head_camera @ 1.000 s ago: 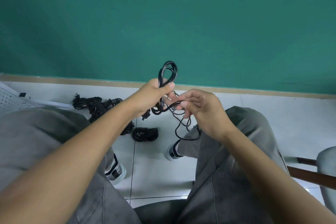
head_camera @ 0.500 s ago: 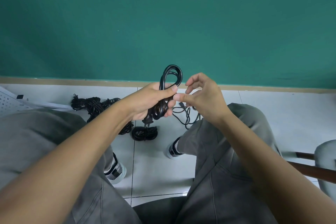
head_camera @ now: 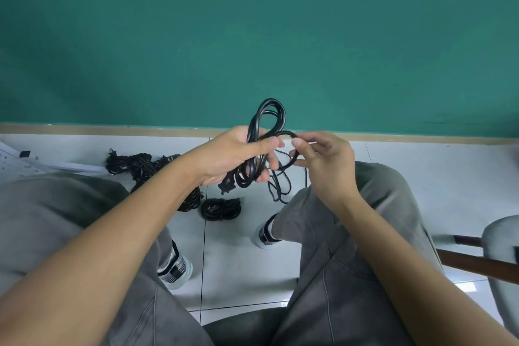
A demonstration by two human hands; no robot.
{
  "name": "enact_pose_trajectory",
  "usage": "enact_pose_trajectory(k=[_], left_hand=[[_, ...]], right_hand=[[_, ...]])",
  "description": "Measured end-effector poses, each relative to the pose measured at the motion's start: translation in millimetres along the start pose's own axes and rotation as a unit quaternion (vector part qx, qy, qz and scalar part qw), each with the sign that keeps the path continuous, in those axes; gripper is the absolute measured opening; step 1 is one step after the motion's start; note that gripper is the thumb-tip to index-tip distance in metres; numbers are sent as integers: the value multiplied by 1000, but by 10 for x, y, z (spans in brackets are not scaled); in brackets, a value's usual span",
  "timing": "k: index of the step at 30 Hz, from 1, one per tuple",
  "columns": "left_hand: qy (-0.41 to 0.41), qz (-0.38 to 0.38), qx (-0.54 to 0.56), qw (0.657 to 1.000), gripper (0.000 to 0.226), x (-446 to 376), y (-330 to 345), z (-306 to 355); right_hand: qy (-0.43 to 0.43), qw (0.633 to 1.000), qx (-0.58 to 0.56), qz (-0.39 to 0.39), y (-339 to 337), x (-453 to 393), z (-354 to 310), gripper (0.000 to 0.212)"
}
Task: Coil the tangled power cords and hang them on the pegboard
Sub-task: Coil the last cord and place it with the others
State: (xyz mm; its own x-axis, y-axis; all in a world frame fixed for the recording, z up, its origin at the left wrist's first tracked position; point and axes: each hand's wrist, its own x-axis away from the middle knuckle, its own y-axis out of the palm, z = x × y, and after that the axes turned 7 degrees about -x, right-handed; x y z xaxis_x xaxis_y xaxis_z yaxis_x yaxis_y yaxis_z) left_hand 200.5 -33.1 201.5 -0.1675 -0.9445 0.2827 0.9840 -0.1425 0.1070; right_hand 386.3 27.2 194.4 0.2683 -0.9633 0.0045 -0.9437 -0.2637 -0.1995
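Your left hand (head_camera: 238, 156) grips the coiled cord (head_camera: 268, 121) out over your knees, probably so the loops don't spring apart. Your right hand (head_camera: 323, 160) pinches the loose end, looks ready to wrap it round; more cords (head_camera: 146, 166) wait on the floor (head_camera: 421, 177).

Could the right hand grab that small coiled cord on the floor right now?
Probably not: the right hand is pinching the cord, and the coiled cord lies lower, between the feet.

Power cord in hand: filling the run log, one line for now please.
step: coiling | left hand: grips coiled power cord | right hand: pinches next loop | floor: more cords waiting
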Motion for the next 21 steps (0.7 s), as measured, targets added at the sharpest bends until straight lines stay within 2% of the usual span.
enact_pose_trajectory(k=[5, 8, 10, 14, 17, 21], left_hand=[[-6, 17, -85, 996, 22, -53, -14, -102], [5, 46, -132, 990, 42, -55, -7, -128], [16, 60, -145, 987, 47, -56, -2, -142], [38, 76, -195, 977, 35, -83, -35, -131], [45, 68, -153, 985, 27, -85, -37, -134], [31, 42, -136, 989, 18, -54, -38, -98]], right_hand=[[-143, 981, 125, 43, 59, -62, -116, 9], [-210, 959, 186, 41, 113, -123, -222, 10], [-232, 946, 224, 25, 152, -179, -308, 11], [-264, 923, 276, -45, 205, -305, -496, 13], [-261, 916, 294, -76, 225, -427, -579, 13], [-272, 915, 287, -78, 239, -510, -550, 8]])
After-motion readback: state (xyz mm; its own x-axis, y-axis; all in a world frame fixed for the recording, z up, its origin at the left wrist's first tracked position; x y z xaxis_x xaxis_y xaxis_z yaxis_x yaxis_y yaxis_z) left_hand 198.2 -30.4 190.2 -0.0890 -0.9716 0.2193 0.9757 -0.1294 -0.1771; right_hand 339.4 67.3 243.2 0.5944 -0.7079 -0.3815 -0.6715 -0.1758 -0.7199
